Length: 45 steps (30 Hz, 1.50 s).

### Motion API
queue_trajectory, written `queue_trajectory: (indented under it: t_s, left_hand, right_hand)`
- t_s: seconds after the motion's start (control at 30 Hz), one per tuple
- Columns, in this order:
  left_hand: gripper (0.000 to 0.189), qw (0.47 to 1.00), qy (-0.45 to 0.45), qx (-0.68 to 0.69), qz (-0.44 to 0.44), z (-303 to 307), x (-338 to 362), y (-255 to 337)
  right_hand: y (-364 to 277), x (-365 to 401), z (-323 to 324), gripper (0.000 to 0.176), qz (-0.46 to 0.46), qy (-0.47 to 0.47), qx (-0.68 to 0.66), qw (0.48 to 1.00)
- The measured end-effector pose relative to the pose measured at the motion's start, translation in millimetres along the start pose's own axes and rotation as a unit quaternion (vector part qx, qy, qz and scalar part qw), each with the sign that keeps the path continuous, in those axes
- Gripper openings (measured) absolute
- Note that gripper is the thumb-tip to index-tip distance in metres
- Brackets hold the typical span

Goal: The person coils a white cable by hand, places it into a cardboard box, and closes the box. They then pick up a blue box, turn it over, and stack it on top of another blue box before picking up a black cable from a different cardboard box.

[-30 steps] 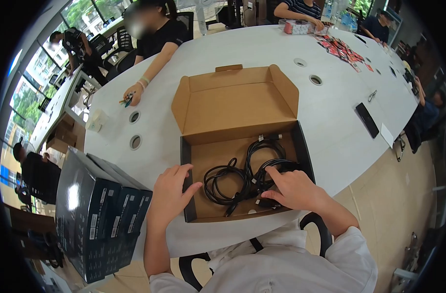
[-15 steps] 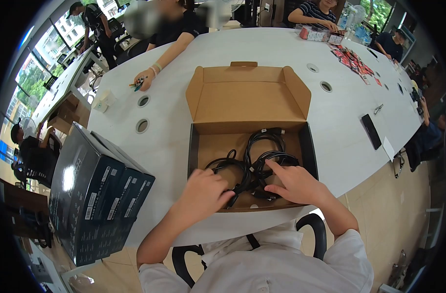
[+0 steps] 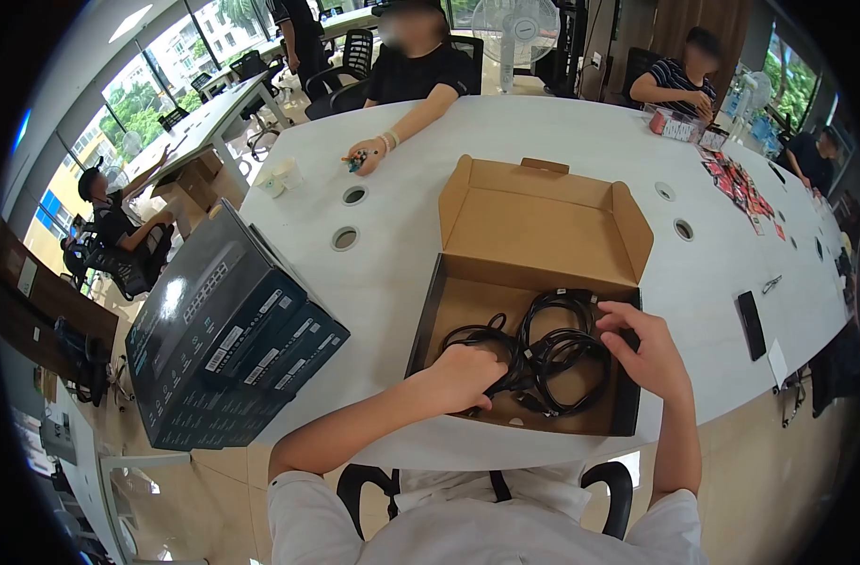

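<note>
Coiled black cables (image 3: 566, 363) lie in an opened cardboard box (image 3: 467, 282) in front of me, its lid folded back. My left hand (image 3: 466, 375) is over the left part of the cables, fingers curled down around a black cable; the fingertips are partly hidden. At the box's right side, my right hand (image 3: 651, 350) has its fingers bent but apart, holding nothing. Its fingertips are near the upper right of the coils, by a cable plug.
Dark printed boxes (image 3: 251, 330) stand stacked on the left. Paper cups (image 3: 279, 179) and another person's hand (image 3: 362, 158) with small items are beyond. To the right lie a black phone-like object (image 3: 752, 325) and red packets (image 3: 736, 188). Other people sit around the table (image 3: 392, 273).
My right hand has lifted off the coils and moved to the box's right side. My left hand has curled further over the cables. The head view has shifted, with the box appearing farther right.
</note>
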<state>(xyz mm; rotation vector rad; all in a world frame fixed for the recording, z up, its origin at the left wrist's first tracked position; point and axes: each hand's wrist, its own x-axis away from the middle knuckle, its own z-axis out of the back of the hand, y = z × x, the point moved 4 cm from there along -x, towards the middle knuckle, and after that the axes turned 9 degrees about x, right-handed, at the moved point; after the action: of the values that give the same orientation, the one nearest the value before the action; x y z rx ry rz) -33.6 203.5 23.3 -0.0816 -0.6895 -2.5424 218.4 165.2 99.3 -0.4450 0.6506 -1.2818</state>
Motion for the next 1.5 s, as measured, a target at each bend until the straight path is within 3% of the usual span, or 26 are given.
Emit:
queue_trajectory:
  t_s: [0.17,0.37,0.77,1.0,1.2,1.37,1.5]
  left_hand:
    - [0.044,0.999,-0.023,-0.028,-0.003,-0.1,-2.8,0.4]
    - [0.035,0.993,0.033,-0.112,0.013,8.3,2.2,-1.5]
    - [0.031,0.993,0.111,-0.018,0.027,26.6,13.5,-3.6]
    - [0.033,0.939,0.336,0.043,0.061,75.2,27.7,-28.3]
    - [0.054,0.862,0.49,0.091,0.092,94.0,25.2,-83.9]
    - [0.08,0.825,0.47,0.289,0.122,90.5,2.5,-115.9]
    - [0.096,0.772,0.446,0.435,0.125,83.6,-21.5,-122.1]
  right_hand:
    - [1.7,-3.4,4.2,0.033,0.023,0.03,0.008,0.999]
    - [13.9,1.0,8.3,0.031,0.006,0.056,-0.003,0.998]
    - [23.7,2.5,17.9,0.03,-0.018,0.081,0.008,0.997]
    - [61.2,-7.1,23.7,0.045,-0.09,0.199,0.03,0.975]
    - [112.0,-15.8,4.1,0.07,-0.177,0.229,0.029,0.957]
    - [123.2,-29.7,-11.1,0.071,-0.204,0.207,-0.072,0.954]
    - [98.5,-41.0,-16.3,0.067,-0.112,0.179,-0.139,0.968]
